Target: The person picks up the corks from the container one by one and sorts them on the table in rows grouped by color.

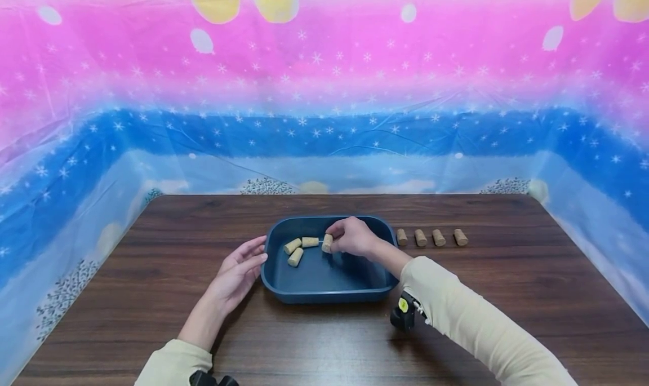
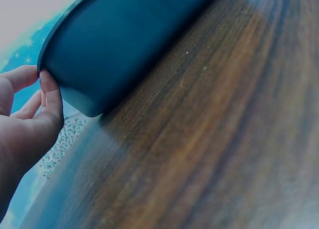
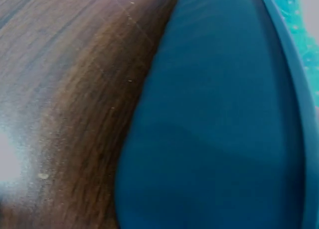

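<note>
A dark blue rectangular tray (image 1: 324, 297) stands on the table. Inside its left half lie three corks, among them an upper-left cork (image 1: 292, 246), a cork lying sideways (image 1: 310, 242) and a lower cork (image 1: 296, 257). My right hand (image 1: 355, 238) reaches over the tray's right side and pinches another cork (image 1: 327, 243) between thumb and fingers, low inside the tray. At the tray's left end, my left hand (image 1: 238, 270) touches the outer rim with its thumb and fingertips, fingers relaxed. The left wrist view shows this hand (image 2: 30, 119) at the rim's corner; in the right wrist view the tray's outer wall (image 3: 214, 119) hides the right hand.
Several more corks stand in a row on the table right of the tray, from the nearest cork (image 1: 401, 237) to the farthest cork (image 1: 460, 237). The brown wooden table (image 1: 314, 341) ends at a patterned pink and blue cloth (image 1: 324, 132) behind and at both sides.
</note>
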Demonstrator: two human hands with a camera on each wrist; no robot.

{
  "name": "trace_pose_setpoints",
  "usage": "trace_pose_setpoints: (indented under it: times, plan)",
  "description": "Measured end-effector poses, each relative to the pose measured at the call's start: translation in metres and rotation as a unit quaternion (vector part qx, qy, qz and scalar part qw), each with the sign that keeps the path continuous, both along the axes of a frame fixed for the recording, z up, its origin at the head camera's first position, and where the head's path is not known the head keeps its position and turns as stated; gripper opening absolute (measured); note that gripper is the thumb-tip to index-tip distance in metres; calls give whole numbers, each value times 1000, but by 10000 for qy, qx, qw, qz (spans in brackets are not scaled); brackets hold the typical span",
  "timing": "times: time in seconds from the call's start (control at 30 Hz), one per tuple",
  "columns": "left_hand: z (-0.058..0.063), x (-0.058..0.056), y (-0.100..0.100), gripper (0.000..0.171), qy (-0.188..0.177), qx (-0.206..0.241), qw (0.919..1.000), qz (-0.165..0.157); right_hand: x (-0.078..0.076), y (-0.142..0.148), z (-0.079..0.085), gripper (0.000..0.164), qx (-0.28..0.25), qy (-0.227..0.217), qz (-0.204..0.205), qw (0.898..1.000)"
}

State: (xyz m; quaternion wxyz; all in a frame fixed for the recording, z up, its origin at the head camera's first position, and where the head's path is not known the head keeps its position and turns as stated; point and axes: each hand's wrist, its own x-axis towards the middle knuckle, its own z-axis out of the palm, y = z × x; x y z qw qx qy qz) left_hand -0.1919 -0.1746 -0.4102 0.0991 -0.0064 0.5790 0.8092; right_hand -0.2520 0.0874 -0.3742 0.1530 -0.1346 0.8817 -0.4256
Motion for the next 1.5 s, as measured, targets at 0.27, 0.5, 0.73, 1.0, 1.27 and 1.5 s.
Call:
trace_pose_setpoints:
  times: [0.27,0.5,0.73,1.0,1.27,1.5]
  plan:
    - [0,0,0,51,12,16,10000,7,-1,7,7,35,-324,86,376,9987]
    - [0,1,0,52,36,-10,10000,-5,1,10,14,37,-521,184,495,9972]
    - [-1,1,0,49,-19,42,10000,36,3,18,19,37,-545,380,641,9957]
    - [0,0,0,50,-67,-8,10000,-1,4,35,25,37,-454,590,604,9954]
    - [0,1,0,50,-57,-7,10000,27,2,55,32,36,-382,658,494,9959]
    - [-1,0,1,50,-67,24,10000,-18,3,75,35,36,-311,646,271,9971]
